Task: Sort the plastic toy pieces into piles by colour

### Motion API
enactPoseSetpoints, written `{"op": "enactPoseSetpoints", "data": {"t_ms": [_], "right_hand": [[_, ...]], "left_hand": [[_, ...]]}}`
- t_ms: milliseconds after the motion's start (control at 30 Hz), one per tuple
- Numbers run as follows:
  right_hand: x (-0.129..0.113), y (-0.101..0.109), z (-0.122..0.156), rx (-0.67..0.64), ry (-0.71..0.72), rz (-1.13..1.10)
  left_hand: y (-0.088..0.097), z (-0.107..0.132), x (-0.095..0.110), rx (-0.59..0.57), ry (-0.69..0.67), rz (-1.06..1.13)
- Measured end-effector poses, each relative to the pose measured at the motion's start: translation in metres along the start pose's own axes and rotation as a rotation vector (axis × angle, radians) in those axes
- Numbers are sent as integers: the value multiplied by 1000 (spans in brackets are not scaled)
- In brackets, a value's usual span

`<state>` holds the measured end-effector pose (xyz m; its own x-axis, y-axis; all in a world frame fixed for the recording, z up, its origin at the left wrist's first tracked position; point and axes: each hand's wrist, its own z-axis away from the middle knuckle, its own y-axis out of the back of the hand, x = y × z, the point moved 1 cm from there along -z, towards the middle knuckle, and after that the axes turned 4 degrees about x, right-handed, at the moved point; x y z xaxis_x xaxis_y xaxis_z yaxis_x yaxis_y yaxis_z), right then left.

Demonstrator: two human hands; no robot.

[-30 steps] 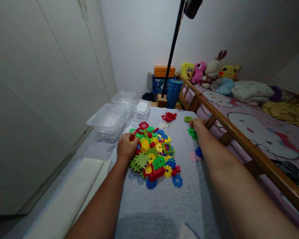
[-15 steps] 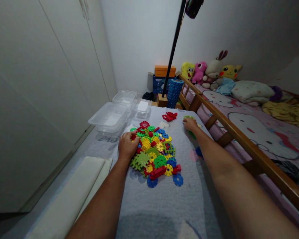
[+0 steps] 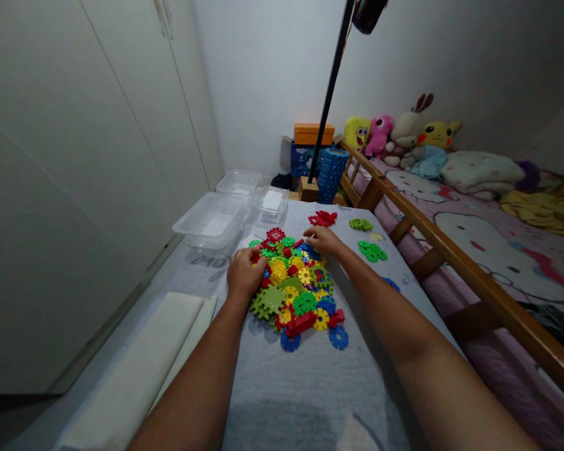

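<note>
Free cloth (image 3: 305, 388) nr side of toy pile (image 3: 304, 275); tubs (image 3: 209, 219) block far L, rail (image 3: 444, 242) R.

The head camera looks from six o'clock, above the grey cloth (image 3: 301, 382), forward and down toward twelve.

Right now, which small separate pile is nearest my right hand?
The red pile, just beyond your right hand; the lime pile, green pile and blue plastic lie farther right.

Plastic, cloth and wood surfaces.
Toy pieces (image 3: 305, 304), smooth plastic; storage tubs (image 3: 211, 216), clear glossy plastic; table cover (image 3: 291, 382), matt cloth; bed rail (image 3: 416, 217), glossy wood; roller (image 3: 331, 178), rough-textured.
</note>
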<state>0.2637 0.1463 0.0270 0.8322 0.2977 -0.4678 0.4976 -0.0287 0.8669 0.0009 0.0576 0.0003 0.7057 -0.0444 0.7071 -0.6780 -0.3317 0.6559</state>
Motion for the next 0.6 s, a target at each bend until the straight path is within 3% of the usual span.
{"op": "enactPoseSetpoints", "data": {"t_ms": [200,400,600], "right_hand": [[-11,-21,-7,33,15,185],[1,-16,-4,52,-72,7],[24,-15,-4,308,-238,-188]], "left_hand": [[0,0,0,10,10,16],[-1,-1,0,3,2,22],[-1,-1,-1,11,-12,3]]}}
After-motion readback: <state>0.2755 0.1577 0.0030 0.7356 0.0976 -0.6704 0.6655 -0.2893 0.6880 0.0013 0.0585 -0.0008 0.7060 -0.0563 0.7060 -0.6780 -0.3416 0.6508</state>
